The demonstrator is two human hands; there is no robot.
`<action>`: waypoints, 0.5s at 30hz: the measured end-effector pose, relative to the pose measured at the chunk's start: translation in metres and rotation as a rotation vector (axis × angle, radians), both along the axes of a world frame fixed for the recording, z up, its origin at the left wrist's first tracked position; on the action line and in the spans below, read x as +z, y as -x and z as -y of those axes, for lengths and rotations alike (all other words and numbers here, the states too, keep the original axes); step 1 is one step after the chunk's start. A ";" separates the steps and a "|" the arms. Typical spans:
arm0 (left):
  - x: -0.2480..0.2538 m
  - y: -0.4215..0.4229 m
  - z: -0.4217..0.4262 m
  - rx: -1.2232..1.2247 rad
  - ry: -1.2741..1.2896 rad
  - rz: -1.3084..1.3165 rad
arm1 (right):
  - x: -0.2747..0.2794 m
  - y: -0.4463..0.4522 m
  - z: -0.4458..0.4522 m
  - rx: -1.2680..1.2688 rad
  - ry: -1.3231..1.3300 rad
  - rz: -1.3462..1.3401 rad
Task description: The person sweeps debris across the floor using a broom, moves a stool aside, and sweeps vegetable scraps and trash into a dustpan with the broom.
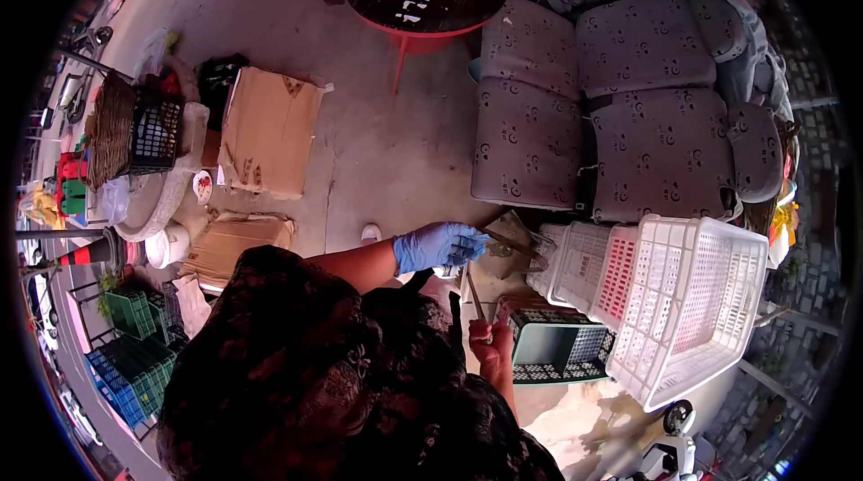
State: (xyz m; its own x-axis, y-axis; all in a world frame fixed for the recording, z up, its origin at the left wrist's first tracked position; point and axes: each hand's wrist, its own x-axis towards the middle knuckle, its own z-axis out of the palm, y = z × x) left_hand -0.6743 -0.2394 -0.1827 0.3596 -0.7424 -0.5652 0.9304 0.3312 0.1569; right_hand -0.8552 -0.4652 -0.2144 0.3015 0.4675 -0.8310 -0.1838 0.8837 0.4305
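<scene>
concrete floor (378, 130) spans the upper middle, beside grey patterned seats (656, 144) at upper right. just below centre, the bare right hand (492, 343) is closed round a thin stick-like tool (475, 295), its long axis near vertical in the frame, tip toward the blue-gloved left hand (440, 247); those fingers half curl, their hold unclear. at right, a red crate (616, 270) sits among nested white crates (652, 319), near a divided green crate (539, 348)

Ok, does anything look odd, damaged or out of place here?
One mismatch: the left hand wears a blue glove, while the right hand looks bare. The larger cardboard piece beyond also looks creased and worn.
</scene>
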 end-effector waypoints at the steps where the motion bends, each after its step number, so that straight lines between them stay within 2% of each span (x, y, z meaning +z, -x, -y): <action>1: 0.003 0.001 -0.031 0.045 -0.010 0.011 | 0.011 -0.003 -0.020 0.057 -0.027 0.016; 7: 0.029 0.012 -0.197 0.369 -0.022 0.114 | 0.049 -0.068 -0.108 0.472 -0.111 0.225; 8: 0.032 0.016 -0.221 0.425 -0.035 0.128 | 0.057 -0.085 -0.124 0.558 -0.038 0.247; 10: 0.035 0.029 -0.264 0.532 -0.006 0.164 | 0.052 -0.113 -0.151 0.686 -0.053 0.353; 12: 0.040 0.043 -0.294 0.641 -0.036 0.164 | 0.044 -0.147 -0.173 0.917 -0.064 0.452; 13: 0.048 0.052 -0.309 0.665 -0.018 0.161 | 0.075 -0.157 -0.208 1.060 0.198 0.456; 14: 0.050 0.058 -0.322 0.717 -0.029 0.172 | 0.072 -0.173 -0.216 1.240 0.242 0.560; 15: 0.050 0.066 -0.332 0.764 -0.037 0.186 | 0.085 -0.183 -0.238 1.421 0.412 0.640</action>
State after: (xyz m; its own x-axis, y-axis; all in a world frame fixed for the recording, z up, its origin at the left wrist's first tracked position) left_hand -0.7400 0.0930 -0.1325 0.8541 -0.2330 -0.4650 0.4042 0.8600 0.3114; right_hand -0.6719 -0.2273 -0.1291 0.1703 0.4454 -0.8790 -0.9617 -0.1192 -0.2467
